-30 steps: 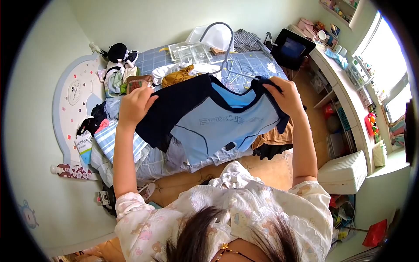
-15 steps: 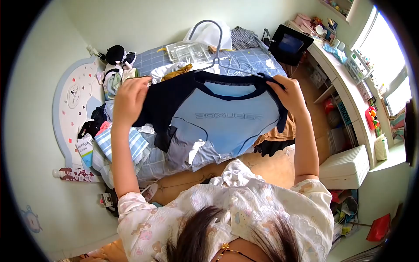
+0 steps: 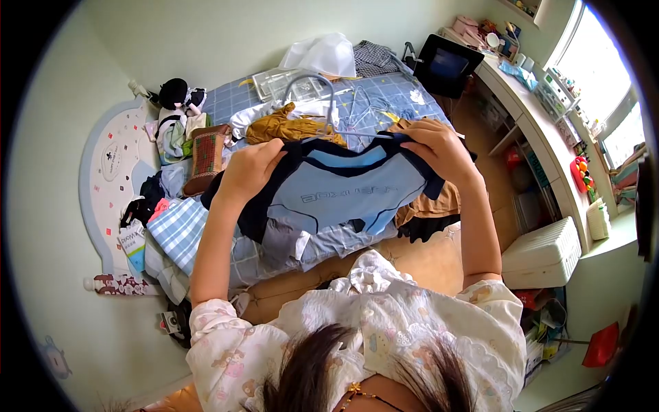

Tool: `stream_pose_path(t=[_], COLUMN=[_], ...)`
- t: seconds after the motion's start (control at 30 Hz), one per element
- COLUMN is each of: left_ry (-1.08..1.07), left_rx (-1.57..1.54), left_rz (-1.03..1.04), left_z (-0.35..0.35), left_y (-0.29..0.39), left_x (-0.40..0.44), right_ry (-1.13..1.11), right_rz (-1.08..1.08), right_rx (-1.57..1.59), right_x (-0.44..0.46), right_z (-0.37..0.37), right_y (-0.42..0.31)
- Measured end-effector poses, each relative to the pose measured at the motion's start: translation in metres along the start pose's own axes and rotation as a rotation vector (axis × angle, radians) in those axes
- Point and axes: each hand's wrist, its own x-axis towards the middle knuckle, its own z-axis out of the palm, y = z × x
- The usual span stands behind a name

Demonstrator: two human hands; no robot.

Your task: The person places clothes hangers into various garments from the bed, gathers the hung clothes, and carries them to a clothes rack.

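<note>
A light blue shirt (image 3: 343, 196) with black sleeves and collar hangs between my hands, its printed front facing me. My left hand (image 3: 252, 168) is closed on the shoulder at the left. At the other shoulder, my right hand (image 3: 438, 150) pinches the dark fabric. A grey hanger (image 3: 332, 103) sits inside the collar, its hook standing up above the neckline. Behind the shirt, a mustard garment (image 3: 288, 128) lies on the bed. Brown and black clothes (image 3: 432, 206) show past the shirt's right side.
The bed (image 3: 233, 96) bears a clear plastic case (image 3: 274, 84), a white bag (image 3: 319, 55), a brown patterned bag (image 3: 206, 154), a checked cloth (image 3: 180, 223) and a doll (image 3: 175, 96). On the right are a black chair (image 3: 446, 65), a long desk (image 3: 528, 123) and a white box (image 3: 542, 254).
My left hand has moved right and inward, closer to my right hand. The shirt and hanger have come lower, and the shirt's front now sags in folds. The brown patterned bag shows more.
</note>
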Motion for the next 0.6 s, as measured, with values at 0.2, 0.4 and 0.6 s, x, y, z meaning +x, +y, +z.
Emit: stream_pose_path(t=[0.2, 0.4, 0.6], left_ry=[0.05, 0.016, 0.059], left_rx=[-0.099, 0.006, -0.057], left_rz=[-0.027, -0.095, -0.174], left_z=[-0.008, -0.008, -0.002], left_y=[0.005, -0.01, -0.017], left_x=[0.003, -0.008, -0.015], right_ry=[0.048, 0.084, 0.15], right_rz=[0.109, 0.122, 0.228], right_rx=[-0.009, -0.019, -0.099], right_x=[-0.003, -0.005, -0.012], right_z=[0.007, 0.001, -0.006], right_y=[-0.001, -0.001, 0.004])
